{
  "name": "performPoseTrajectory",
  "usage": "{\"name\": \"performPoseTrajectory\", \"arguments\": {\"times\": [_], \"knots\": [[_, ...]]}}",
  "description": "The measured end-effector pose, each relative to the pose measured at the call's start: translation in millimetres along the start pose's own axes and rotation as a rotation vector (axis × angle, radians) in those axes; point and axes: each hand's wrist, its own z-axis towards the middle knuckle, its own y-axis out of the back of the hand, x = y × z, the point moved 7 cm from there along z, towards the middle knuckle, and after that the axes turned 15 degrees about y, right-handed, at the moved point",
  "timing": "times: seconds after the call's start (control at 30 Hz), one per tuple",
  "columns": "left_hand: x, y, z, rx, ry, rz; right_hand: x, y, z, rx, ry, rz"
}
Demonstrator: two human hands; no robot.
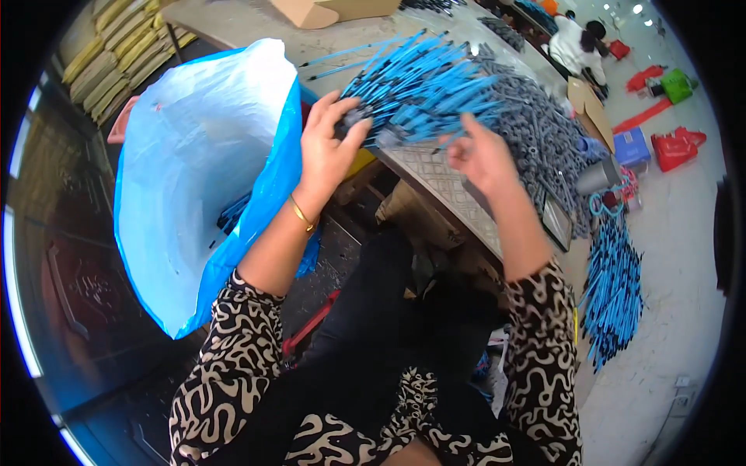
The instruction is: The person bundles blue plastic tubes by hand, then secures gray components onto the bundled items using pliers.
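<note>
A heap of thin blue rods with black ends [435, 85] lies on the table in front of me. At the heap's left end, my left hand [326, 147] curls its thumb and fingers round a small dark grey piece [353, 119] beside the rods' black ends. My right hand [483, 155] hovers at the near edge of the heap, fingers bent together. A thin dark tip shows by its fingertips, but what they hold is too small to name. Left of my left arm, a large blue bag with a white lining [194, 147] gapes wide, several blue rods [233, 213] inside.
Grey plastic parts [536, 132] are piled right of the rods. Another bundle of blue rods [614, 287] and a grey cup [597, 177] lie farther right. Cardboard [338, 11] sits at the back. Stacked sacks [116, 58] stand far left; a person in white [575, 46] is far right.
</note>
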Motion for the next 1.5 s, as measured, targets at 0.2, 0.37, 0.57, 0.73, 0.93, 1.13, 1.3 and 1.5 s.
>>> {"name": "performPoseTrajectory", "arguments": {"times": [0.2, 0.37, 0.57, 0.73, 0.93, 1.13, 1.3, 1.5], "knots": [[10.8, -6.5, -7.1, 0.000, 0.058, -0.113, -31.0, -1.5, 13.1, -0.028, -0.026, -0.138], [7.4, -5.6, -16.4, -0.104, 0.064, -0.170, -42.5, 7.0, -6.8, -0.032, -0.052, -0.205], [-66.4, -47.8, -39.0, -0.028, -0.368, 0.318, -42.9, 28.1, -5.1, 0.041, 0.058, -0.446], [-72.4, -55.7, -45.7, -0.064, -0.492, 0.504, -39.1, 10.3, -11.7, 0.054, 0.005, -0.066], [-84.7, -66.5, -52.7, -0.110, -0.471, 0.658, 55.8, 102.4, -125.7, -0.028, 0.629, -0.823], [-115.9, -51.5, -56.6, -0.128, -0.547, 0.581, 145.0, 385.1, -268.7, -0.840, 0.358, -1.661], [-173.8, -102.6, -94.1, 0.142, -0.582, 0.288, 147.6, 497.5, -327.2, -0.878, 0.093, -2.095], [-222.6, -152.0, -131.2, 0.490, -0.536, 0.069, 155.2, 478.9, -326.1, -0.836, 0.215, -2.086]]}}
